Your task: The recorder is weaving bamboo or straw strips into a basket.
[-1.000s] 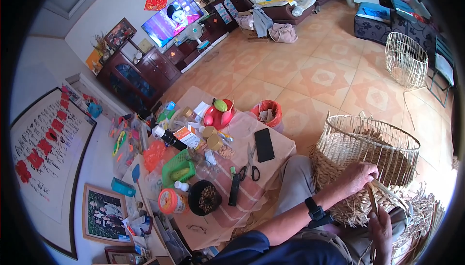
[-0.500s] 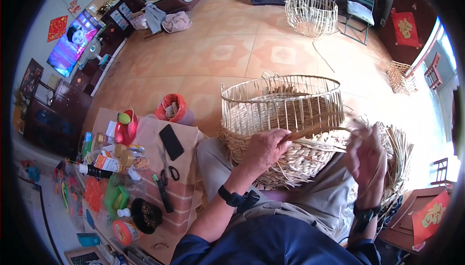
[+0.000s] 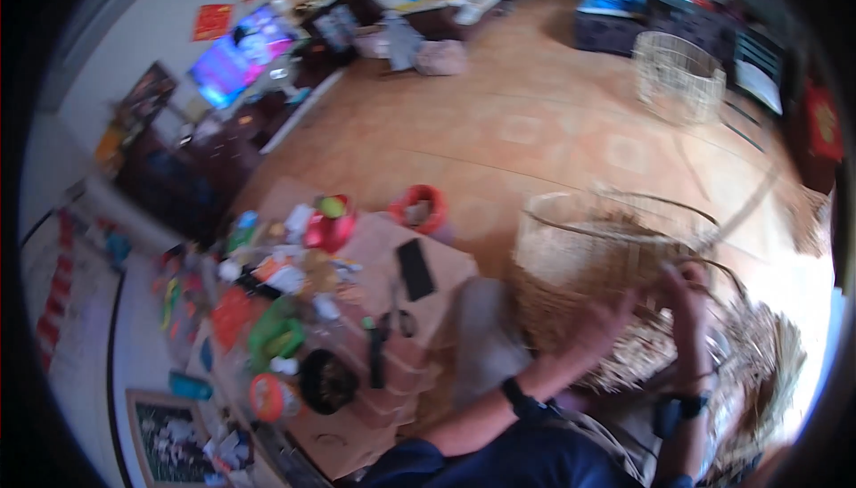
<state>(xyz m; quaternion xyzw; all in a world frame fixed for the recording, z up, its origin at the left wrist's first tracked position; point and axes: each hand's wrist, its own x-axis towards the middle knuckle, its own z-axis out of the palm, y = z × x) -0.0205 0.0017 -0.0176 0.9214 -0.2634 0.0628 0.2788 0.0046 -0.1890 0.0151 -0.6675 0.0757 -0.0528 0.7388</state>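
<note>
Left fingers (image 3: 629,303) and right fingers (image 3: 688,279), grip too blurred to tell, are just beside the woven basket (image 3: 580,270).

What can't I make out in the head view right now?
In the head view:
Left hand: motion blur obscures any grip.
Right hand: also blurred; what it pinches, if anything, is unclear.
Woven basket: near side partly hidden behind the left forearm.
Black bowl: contents too small and blurred.

Home living room: television (image 3: 234,62) (screen lit), framed picture (image 3: 167,442), tiled floor (image 3: 428,118).
</note>
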